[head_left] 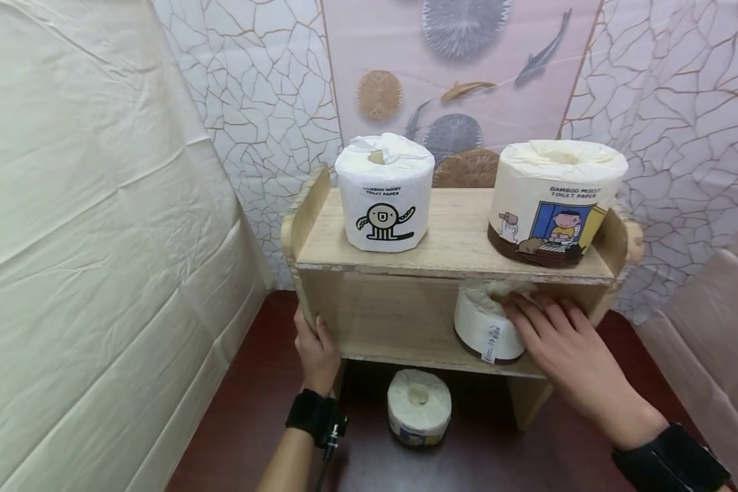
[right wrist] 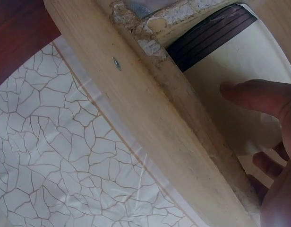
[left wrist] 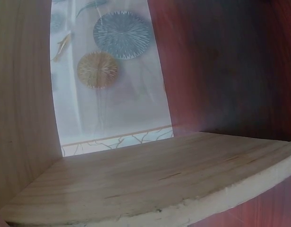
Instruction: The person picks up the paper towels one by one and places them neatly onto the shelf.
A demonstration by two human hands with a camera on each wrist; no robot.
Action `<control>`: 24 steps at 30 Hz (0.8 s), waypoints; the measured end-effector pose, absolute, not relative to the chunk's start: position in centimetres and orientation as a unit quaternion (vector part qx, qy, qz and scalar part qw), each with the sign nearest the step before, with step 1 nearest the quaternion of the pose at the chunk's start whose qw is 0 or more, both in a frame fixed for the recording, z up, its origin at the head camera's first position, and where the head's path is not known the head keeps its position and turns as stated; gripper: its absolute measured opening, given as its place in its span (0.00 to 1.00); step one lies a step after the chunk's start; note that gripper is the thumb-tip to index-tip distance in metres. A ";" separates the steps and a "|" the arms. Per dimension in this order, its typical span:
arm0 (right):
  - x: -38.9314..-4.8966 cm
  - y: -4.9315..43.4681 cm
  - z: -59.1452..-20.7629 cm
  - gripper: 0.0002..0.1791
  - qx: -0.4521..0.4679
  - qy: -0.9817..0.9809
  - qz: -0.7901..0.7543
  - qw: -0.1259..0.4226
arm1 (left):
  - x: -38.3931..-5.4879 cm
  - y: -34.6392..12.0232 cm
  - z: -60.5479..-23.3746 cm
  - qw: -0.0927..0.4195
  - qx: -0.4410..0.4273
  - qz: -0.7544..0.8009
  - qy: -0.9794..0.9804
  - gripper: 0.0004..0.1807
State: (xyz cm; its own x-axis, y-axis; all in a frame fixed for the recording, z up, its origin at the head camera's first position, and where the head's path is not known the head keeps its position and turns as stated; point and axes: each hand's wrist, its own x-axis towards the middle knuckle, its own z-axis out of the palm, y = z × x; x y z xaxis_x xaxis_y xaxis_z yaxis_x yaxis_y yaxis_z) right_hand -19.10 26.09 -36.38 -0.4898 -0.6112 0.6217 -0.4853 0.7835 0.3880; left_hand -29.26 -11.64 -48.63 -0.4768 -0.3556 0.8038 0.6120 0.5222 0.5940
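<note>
A small wooden shelf rack point(head_left: 393, 318) stands on the dark red tabletop. At its left side panel, my left hand point(head_left: 318, 355) grips the edge, with fingers around the wood; the left wrist view shows mostly wooden boards point(left wrist: 136, 184). My right hand point(head_left: 566, 348) holds a wrapped toilet paper roll point(head_left: 482, 321) at the right end of the middle shelf, fingers over its top and right side. In the right wrist view the thumb point(right wrist: 249, 92) lies on the pale wrapper of the toilet paper roll point(right wrist: 226, 104), near its dark band.
On the top board stand a white toilet paper roll point(head_left: 386, 195) at left and a larger cream toilet paper roll point(head_left: 529, 198) at right. Another roll point(head_left: 419, 410) sits on the table point(head_left: 467, 458) below the middle shelf. Cream padded panels point(head_left: 98, 225) flank both sides.
</note>
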 end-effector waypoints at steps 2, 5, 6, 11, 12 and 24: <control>-19.1 26.1 -36.5 0.32 0.316 -0.859 -0.077 0.396 | -29.4 -11.5 -48.6 0.503 -0.094 -0.479 -0.713 0.26; -19.2 26.2 -36.6 0.32 0.310 -0.860 -0.077 0.398 | -29.5 -11.4 -48.5 0.508 -0.101 -0.475 -0.711 0.26; -19.3 26.2 -36.7 0.33 0.309 -0.860 -0.078 0.399 | -29.5 -11.4 -48.4 0.510 -0.102 -0.474 -0.710 0.26; -19.6 26.2 -36.8 0.34 0.304 -0.863 -0.078 0.397 | -29.6 -11.4 -48.5 0.514 -0.102 -0.476 -0.706 0.26; -19.6 26.1 -36.7 0.35 0.304 -0.863 -0.078 0.396 | -29.6 -11.5 -48.5 0.515 -0.102 -0.477 -0.705 0.26; -19.3 26.0 -36.9 0.36 0.300 -0.869 -0.055 0.391 | -29.2 -11.5 -48.5 0.509 -0.098 -0.478 -0.709 0.27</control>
State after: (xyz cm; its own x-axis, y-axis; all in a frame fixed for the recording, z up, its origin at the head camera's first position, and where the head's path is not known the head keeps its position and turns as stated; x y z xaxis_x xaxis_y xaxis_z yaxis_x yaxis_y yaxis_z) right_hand -19.29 25.99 -36.85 -0.5152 -0.5638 0.6455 -0.4776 0.8143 0.3300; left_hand -29.15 -11.53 -48.54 -0.4620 -0.3481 0.8157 0.6262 0.5233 0.5780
